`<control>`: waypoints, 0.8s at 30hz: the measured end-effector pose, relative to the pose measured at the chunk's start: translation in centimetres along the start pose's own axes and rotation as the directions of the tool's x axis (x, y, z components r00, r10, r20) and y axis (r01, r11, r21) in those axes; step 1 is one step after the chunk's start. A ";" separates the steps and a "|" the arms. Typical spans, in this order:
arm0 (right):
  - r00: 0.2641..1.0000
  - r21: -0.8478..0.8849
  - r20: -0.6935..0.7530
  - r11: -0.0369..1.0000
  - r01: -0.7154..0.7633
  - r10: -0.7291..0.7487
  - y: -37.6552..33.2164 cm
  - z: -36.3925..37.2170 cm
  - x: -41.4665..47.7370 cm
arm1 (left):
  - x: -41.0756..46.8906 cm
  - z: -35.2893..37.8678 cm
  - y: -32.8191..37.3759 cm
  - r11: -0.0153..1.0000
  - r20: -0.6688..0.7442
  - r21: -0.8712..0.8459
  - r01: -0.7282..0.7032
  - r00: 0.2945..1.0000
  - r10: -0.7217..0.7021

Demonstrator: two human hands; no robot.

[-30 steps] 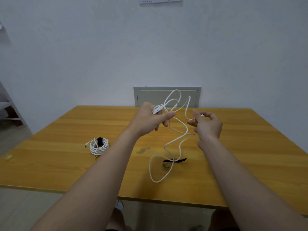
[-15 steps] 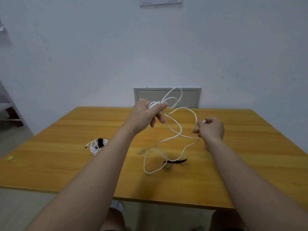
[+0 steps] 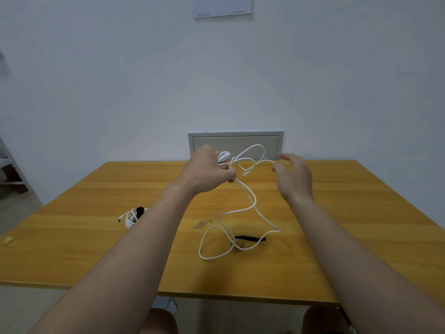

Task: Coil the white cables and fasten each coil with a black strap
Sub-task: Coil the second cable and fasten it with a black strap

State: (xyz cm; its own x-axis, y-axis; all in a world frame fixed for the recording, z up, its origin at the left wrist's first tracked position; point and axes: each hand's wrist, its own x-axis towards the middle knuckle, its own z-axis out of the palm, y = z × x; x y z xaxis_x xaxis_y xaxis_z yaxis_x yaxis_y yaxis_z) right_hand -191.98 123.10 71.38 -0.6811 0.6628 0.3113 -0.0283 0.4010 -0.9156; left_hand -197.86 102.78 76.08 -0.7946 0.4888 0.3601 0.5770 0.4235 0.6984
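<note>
Fingers (image 3: 228, 175) of your left hand (image 3: 207, 173) are clenched round a small bundle of turns of the white cable (image 3: 223, 155), held up over the far half of the tabletop (image 3: 361, 213). Your right hand (image 3: 295, 175) is just beside it, at about the same height, its fingers (image 3: 285, 156) spread and loosely curved, released. A raised loop of the cable reaches across to those fingertips; you cannot tell from this blurred view whether it touches them.

From your left hand the loose run of cable drops in slack bends toward you and lands near the middle of the tabletop. There it lies in two open loops, side by side. They cross the black strap (image 3: 250, 238), which lies flat with its long axis running left to right, roughly parallel to the near edge.

Bare wood shows between those loops and the near edge, and from the strap out to the right edge. Both hands are well apart from the left and right edges.

Toward the left side a fastened coil (image 3: 131, 216) rests on the wood, partly behind your left forearm, with a dark band on its far side and one plug end pointing at the left edge. A faint stain (image 3: 202, 224) sits between that coil and the loops.

Beyond the far edge a grey panel (image 3: 236, 142) is set in the wall.
</note>
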 end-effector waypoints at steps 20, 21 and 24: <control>0.965 0.023 0.262 0.999 -0.024 0.017 -1.1 0.4 -0.4 | 0.7 0.4 0.0 0.916 0.026 0.400 -0.045 0.999 0.038; 0.966 0.072 0.259 0.997 -0.039 0.019 -1.1 0.3 -0.3 | 0.7 0.5 0.0 0.903 0.019 0.427 -0.034 0.999 0.029; 0.965 0.169 0.260 0.983 -0.074 0.028 -1.2 0.0 -0.5 | 0.4 0.5 0.2 0.946 -0.053 0.319 0.052 0.998 -0.037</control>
State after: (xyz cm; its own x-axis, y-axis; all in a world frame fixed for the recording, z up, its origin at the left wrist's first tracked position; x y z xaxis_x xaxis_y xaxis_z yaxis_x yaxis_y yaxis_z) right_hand -191.62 122.29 72.30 -0.8486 0.4861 0.2089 -0.1010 0.2388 -0.9658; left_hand -197.98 103.44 76.11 -0.8245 0.4318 0.3657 0.5648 0.6693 0.4827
